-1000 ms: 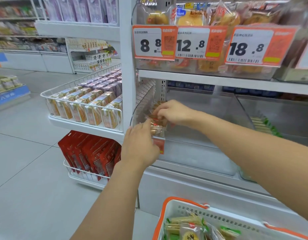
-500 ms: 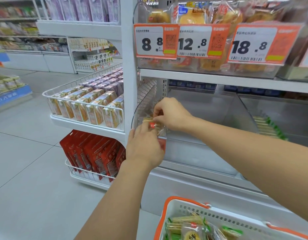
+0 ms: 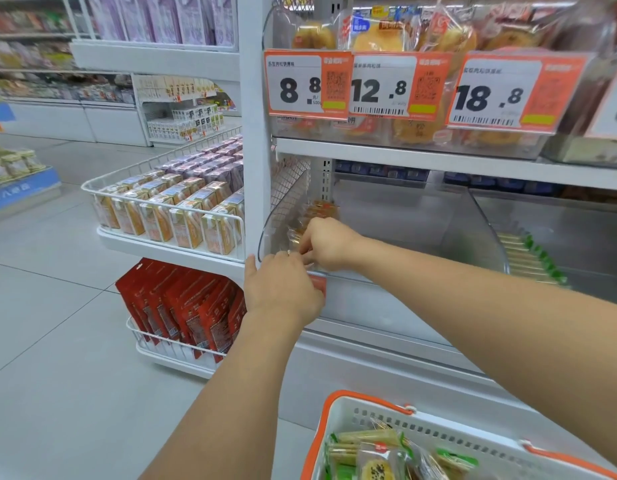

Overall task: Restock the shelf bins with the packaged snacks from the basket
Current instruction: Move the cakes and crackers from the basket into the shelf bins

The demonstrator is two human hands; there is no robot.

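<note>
A clear plastic shelf bin (image 3: 421, 233) sits on the middle shelf. A short row of orange snack packets (image 3: 319, 208) stands in its front left corner. My right hand (image 3: 329, 242) reaches into that corner, fingers pinched on a clear-wrapped snack packet (image 3: 294, 236) at the front of the row. My left hand (image 3: 283, 289) is just below at the bin's front edge, fingertips meeting the right hand's on the same packet, thumb spread toward the shelf post. The white basket with an orange rim (image 3: 355, 396) is at the bottom right and holds several wrapped snacks (image 3: 376, 460).
Green-ended packets (image 3: 529, 258) lie in the neighbouring bin to the right. Orange price tags (image 3: 307, 84) hang above, in front of wrapped breads (image 3: 380, 36). On the left are a wire tray of boxed goods (image 3: 168, 216), red bags (image 3: 182, 303) below it, and tiled floor (image 3: 57, 341).
My hands have closed together at the bin's front left corner. The red-labelled packet seen between them earlier is now mostly covered by my fingers.
</note>
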